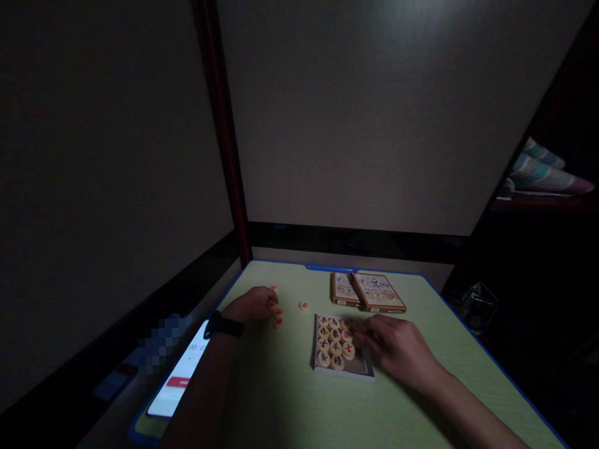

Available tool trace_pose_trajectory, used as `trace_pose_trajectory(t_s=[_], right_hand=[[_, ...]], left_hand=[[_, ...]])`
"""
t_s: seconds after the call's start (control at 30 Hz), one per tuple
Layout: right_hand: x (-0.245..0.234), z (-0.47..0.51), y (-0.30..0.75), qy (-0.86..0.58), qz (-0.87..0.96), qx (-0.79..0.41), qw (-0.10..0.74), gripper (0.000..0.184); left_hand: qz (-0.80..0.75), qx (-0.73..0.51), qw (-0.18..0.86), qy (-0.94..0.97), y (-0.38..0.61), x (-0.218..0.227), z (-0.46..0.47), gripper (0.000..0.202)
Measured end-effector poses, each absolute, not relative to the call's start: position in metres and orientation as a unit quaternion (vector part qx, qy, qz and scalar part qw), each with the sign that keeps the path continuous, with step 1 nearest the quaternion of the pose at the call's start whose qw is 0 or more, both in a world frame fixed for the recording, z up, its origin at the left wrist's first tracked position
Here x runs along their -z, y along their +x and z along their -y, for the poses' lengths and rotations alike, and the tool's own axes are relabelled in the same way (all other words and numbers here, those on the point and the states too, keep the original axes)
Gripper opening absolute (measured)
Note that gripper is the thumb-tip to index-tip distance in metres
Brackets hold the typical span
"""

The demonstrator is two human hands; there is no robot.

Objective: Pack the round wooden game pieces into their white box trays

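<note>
A shallow box tray (315,342) holds several round Chinese chess pieces (336,348) in rows, mostly with dark characters and a few with red ones. My right hand (395,344) is at the tray's right side, fingers bent and pinched together over its upper right part; what they hold is hidden. On the left, my left hand (252,305), with a dark band on its wrist, is curled beside several loose red-marked pieces (278,322). Its fingertips are mostly hidden. One more red-marked piece (303,305) lies alone between the hand and the tray.
Two flat printed boxes (379,292) overlap at the back right of the green table (281,408). A lit phone (174,379) lies by the left edge, under my left forearm. Walls rise behind and left; folded cloth (543,170) sits on a shelf at right.
</note>
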State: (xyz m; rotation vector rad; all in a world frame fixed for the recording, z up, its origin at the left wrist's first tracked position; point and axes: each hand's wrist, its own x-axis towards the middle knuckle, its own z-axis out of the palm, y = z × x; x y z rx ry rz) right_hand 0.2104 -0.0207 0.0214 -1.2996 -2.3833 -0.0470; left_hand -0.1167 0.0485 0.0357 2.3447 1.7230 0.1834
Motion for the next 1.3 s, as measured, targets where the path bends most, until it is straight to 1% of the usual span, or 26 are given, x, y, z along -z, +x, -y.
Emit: trace_pose_trajectory(t_s=[0.17,0.4,0.5,0.57,0.63,0.67,0.7,0.77,0.8,0.87,1.03,1.2,1.3], right_hand=[[-0.020,0.019,0.212,-0.470,0.855,0.022,0.219,0.020],[-0.019,0.019,0.211,-0.465,0.856,0.033,0.225,0.019],[-0.018,0.018,0.211,-0.464,0.852,0.031,0.240,0.020],[-0.017,0.019,0.209,-0.455,0.852,0.018,0.258,0.020],[-0.014,0.019,0.207,-0.439,0.853,-0.002,0.282,0.016],[-0.012,0.019,0.205,-0.429,0.852,-0.013,0.298,0.015],[-0.010,0.019,0.204,-0.420,0.850,-0.021,0.316,0.017],[-0.005,0.019,0.201,-0.405,0.844,-0.027,0.350,0.030],[-0.003,0.019,0.199,-0.398,0.841,-0.023,0.364,0.035],[0.000,0.020,0.197,-0.386,0.837,-0.011,0.387,0.038],[-0.002,0.023,0.196,-0.364,0.846,-0.015,0.389,0.027],[-0.007,0.023,0.197,-0.357,0.842,-0.038,0.402,0.025],[-0.009,0.021,0.200,-0.371,0.829,-0.062,0.414,0.023]], left_hand=[[-0.582,-0.094,0.089,0.803,-0.113,-0.033,-0.047,0.024],[-0.606,-0.086,0.070,0.788,-0.110,-0.038,-0.047,0.019],[-0.597,-0.119,0.068,0.791,-0.102,-0.048,-0.048,0.019],[-0.575,-0.165,0.078,0.798,-0.089,-0.051,-0.048,0.017],[-0.548,-0.227,0.123,0.796,-0.071,-0.049,-0.044,0.014],[-0.522,-0.269,0.174,0.791,-0.059,-0.046,-0.041,0.017],[-0.493,-0.313,0.238,0.776,-0.047,-0.041,-0.038,0.021],[-0.438,-0.364,0.384,0.727,-0.023,-0.030,-0.029,0.026],[-0.419,-0.377,0.437,0.701,-0.013,-0.024,-0.025,0.028],[-0.396,-0.390,0.505,0.660,0.004,-0.016,-0.018,0.030],[-0.344,-0.388,0.587,0.621,0.015,-0.007,-0.014,0.037],[-0.333,-0.404,0.622,0.582,0.009,-0.006,-0.018,0.050],[-0.330,-0.411,0.635,0.565,0.008,-0.011,-0.015,0.051]])
